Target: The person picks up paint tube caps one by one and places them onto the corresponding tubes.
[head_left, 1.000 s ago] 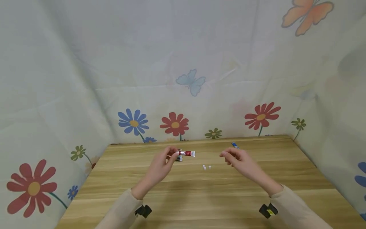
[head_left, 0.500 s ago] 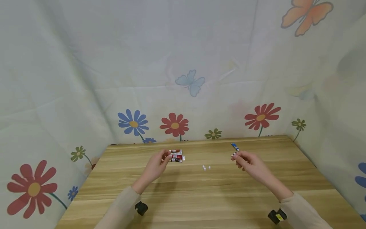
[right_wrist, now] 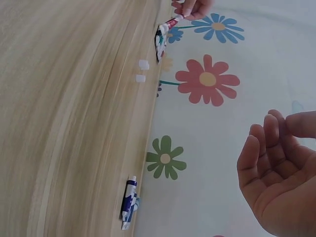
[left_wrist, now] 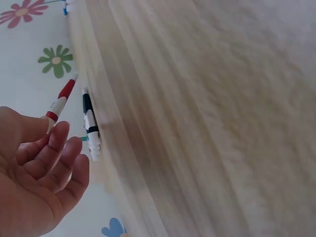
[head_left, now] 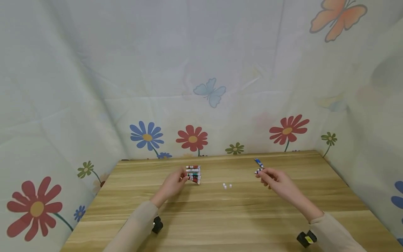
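Note:
My left hand (head_left: 174,182) pinches a red-and-white paint tube (left_wrist: 61,98) by one end, between thumb and forefinger. The tube slants at the near end of a row of paint tubes (head_left: 193,170) with red, white and green labels. My right hand (right_wrist: 279,173) hovers with its fingers loosely curled and its thumb near the forefinger; nothing shows between them. By its fingertips in the head view lie a dark blue-and-white tube (right_wrist: 128,202) and a lighter blue tube (head_left: 259,162), apart from the hand in the right wrist view.
Three small white pieces (head_left: 225,187) lie on the wooden table (head_left: 220,217) between the hands. Behind the table's far edge hangs a pale cloth (head_left: 157,87) printed with flowers and butterflies. Both wrists carry a black camera (head_left: 306,239).
My left hand has moved left and down with the red tube, from above the row to its near side. The right hand has shifted right, uncovering a tube beside the lighter blue one.

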`<state>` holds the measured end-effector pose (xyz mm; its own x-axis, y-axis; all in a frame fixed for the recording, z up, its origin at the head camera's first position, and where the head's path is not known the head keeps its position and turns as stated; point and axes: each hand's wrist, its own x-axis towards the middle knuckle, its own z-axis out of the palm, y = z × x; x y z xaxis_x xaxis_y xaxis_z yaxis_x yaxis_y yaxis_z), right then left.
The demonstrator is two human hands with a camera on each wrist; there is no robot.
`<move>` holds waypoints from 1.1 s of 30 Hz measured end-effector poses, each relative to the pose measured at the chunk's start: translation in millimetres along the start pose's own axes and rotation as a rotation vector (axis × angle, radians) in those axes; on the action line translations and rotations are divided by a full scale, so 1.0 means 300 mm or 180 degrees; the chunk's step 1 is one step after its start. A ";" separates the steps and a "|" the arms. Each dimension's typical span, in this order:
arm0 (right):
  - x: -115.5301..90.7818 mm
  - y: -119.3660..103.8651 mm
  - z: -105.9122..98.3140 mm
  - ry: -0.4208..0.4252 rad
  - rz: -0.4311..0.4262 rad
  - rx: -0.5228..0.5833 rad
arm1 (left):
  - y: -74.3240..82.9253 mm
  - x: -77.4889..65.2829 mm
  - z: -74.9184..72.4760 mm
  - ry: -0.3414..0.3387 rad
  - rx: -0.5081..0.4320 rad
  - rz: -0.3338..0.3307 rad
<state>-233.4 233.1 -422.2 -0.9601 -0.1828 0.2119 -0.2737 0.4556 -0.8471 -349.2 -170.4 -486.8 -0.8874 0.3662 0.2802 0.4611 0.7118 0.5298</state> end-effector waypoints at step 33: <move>0.005 0.025 0.008 -0.0002 0.0032 -0.0118 | -0.073 0.029 0.033 -0.0310 0.0085 -0.0338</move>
<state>-236.6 234.2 -429.5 -0.9628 -0.1786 0.2029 -0.2658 0.4892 -0.8306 -367.2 -176.9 -503.8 -0.9281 0.3434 0.1440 0.3654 0.7650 0.5304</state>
